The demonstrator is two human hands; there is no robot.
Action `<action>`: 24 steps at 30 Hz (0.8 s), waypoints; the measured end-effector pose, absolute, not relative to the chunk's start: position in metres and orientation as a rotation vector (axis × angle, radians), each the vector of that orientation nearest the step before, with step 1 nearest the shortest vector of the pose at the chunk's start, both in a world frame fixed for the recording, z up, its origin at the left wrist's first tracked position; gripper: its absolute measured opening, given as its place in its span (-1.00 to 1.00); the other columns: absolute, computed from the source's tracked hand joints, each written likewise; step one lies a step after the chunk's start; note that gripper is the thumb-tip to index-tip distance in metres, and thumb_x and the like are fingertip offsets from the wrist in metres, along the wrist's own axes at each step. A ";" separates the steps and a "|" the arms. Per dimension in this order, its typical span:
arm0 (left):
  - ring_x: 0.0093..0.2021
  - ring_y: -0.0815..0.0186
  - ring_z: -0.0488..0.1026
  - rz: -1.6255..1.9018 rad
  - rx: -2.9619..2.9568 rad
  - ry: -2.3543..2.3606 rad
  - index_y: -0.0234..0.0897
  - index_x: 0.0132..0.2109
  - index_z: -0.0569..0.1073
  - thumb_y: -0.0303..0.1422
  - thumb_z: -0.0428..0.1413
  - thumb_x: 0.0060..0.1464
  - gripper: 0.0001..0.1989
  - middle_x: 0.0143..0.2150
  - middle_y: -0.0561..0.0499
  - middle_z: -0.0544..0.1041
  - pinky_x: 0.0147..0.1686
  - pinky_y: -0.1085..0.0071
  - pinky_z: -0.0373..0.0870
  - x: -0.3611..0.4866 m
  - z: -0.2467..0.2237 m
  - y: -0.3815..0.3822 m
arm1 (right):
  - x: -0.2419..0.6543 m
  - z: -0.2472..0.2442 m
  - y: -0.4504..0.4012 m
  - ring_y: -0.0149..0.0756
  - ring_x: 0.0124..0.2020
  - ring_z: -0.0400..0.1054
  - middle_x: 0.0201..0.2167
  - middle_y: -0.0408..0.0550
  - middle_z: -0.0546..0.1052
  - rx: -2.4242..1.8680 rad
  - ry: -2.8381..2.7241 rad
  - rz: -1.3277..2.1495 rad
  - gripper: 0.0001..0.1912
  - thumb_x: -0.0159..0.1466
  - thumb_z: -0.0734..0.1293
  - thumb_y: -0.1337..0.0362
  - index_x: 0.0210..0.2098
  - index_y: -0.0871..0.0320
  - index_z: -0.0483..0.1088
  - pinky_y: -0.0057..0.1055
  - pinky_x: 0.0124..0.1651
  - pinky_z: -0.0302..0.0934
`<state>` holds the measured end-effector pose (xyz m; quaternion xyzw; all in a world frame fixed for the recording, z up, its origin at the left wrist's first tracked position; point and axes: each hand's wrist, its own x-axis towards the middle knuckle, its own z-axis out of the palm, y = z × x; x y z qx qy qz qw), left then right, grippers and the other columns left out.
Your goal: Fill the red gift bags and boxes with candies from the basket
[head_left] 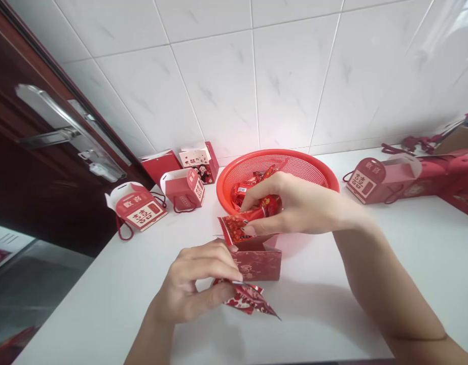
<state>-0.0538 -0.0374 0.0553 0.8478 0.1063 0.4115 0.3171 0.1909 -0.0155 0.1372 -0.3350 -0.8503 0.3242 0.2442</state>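
My right hand (290, 205) reaches over the front rim of a red mesh basket (310, 161), thumb and fingers closed on a small red snack packet (234, 229) with a clear window. That packet is just above the opening of a dark red gift box (261, 264), which stands open on the white surface. At the box's left side is my left hand (205, 279), pinching a couple of red patterned packets (252, 298) between thumb and fingers. Part of the box is behind these fingers. Several more red packets (242, 190) lie in the basket, partly covered by my right hand.
Two small red gift boxes with cord handles (139, 207) (183, 190) stand left, before a printed card box (199, 163) at the wall. Another gift box (382, 177) stands right, beside larger red boxes (446, 175). A dark door with a metal handle (66, 133) borders the left.
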 end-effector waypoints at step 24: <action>-0.30 0.33 0.50 0.536 2.670 0.274 -0.24 -0.09 0.57 -0.52 0.13 0.30 -0.85 -0.29 0.04 0.60 -0.10 0.35 0.40 0.003 0.084 -0.053 | 0.241 0.156 -0.044 -0.45 -0.44 0.23 -0.46 -0.21 0.50 -1.191 -2.420 0.772 -0.96 0.22 0.45 0.44 -0.30 0.24 0.56 -0.45 -0.34 0.07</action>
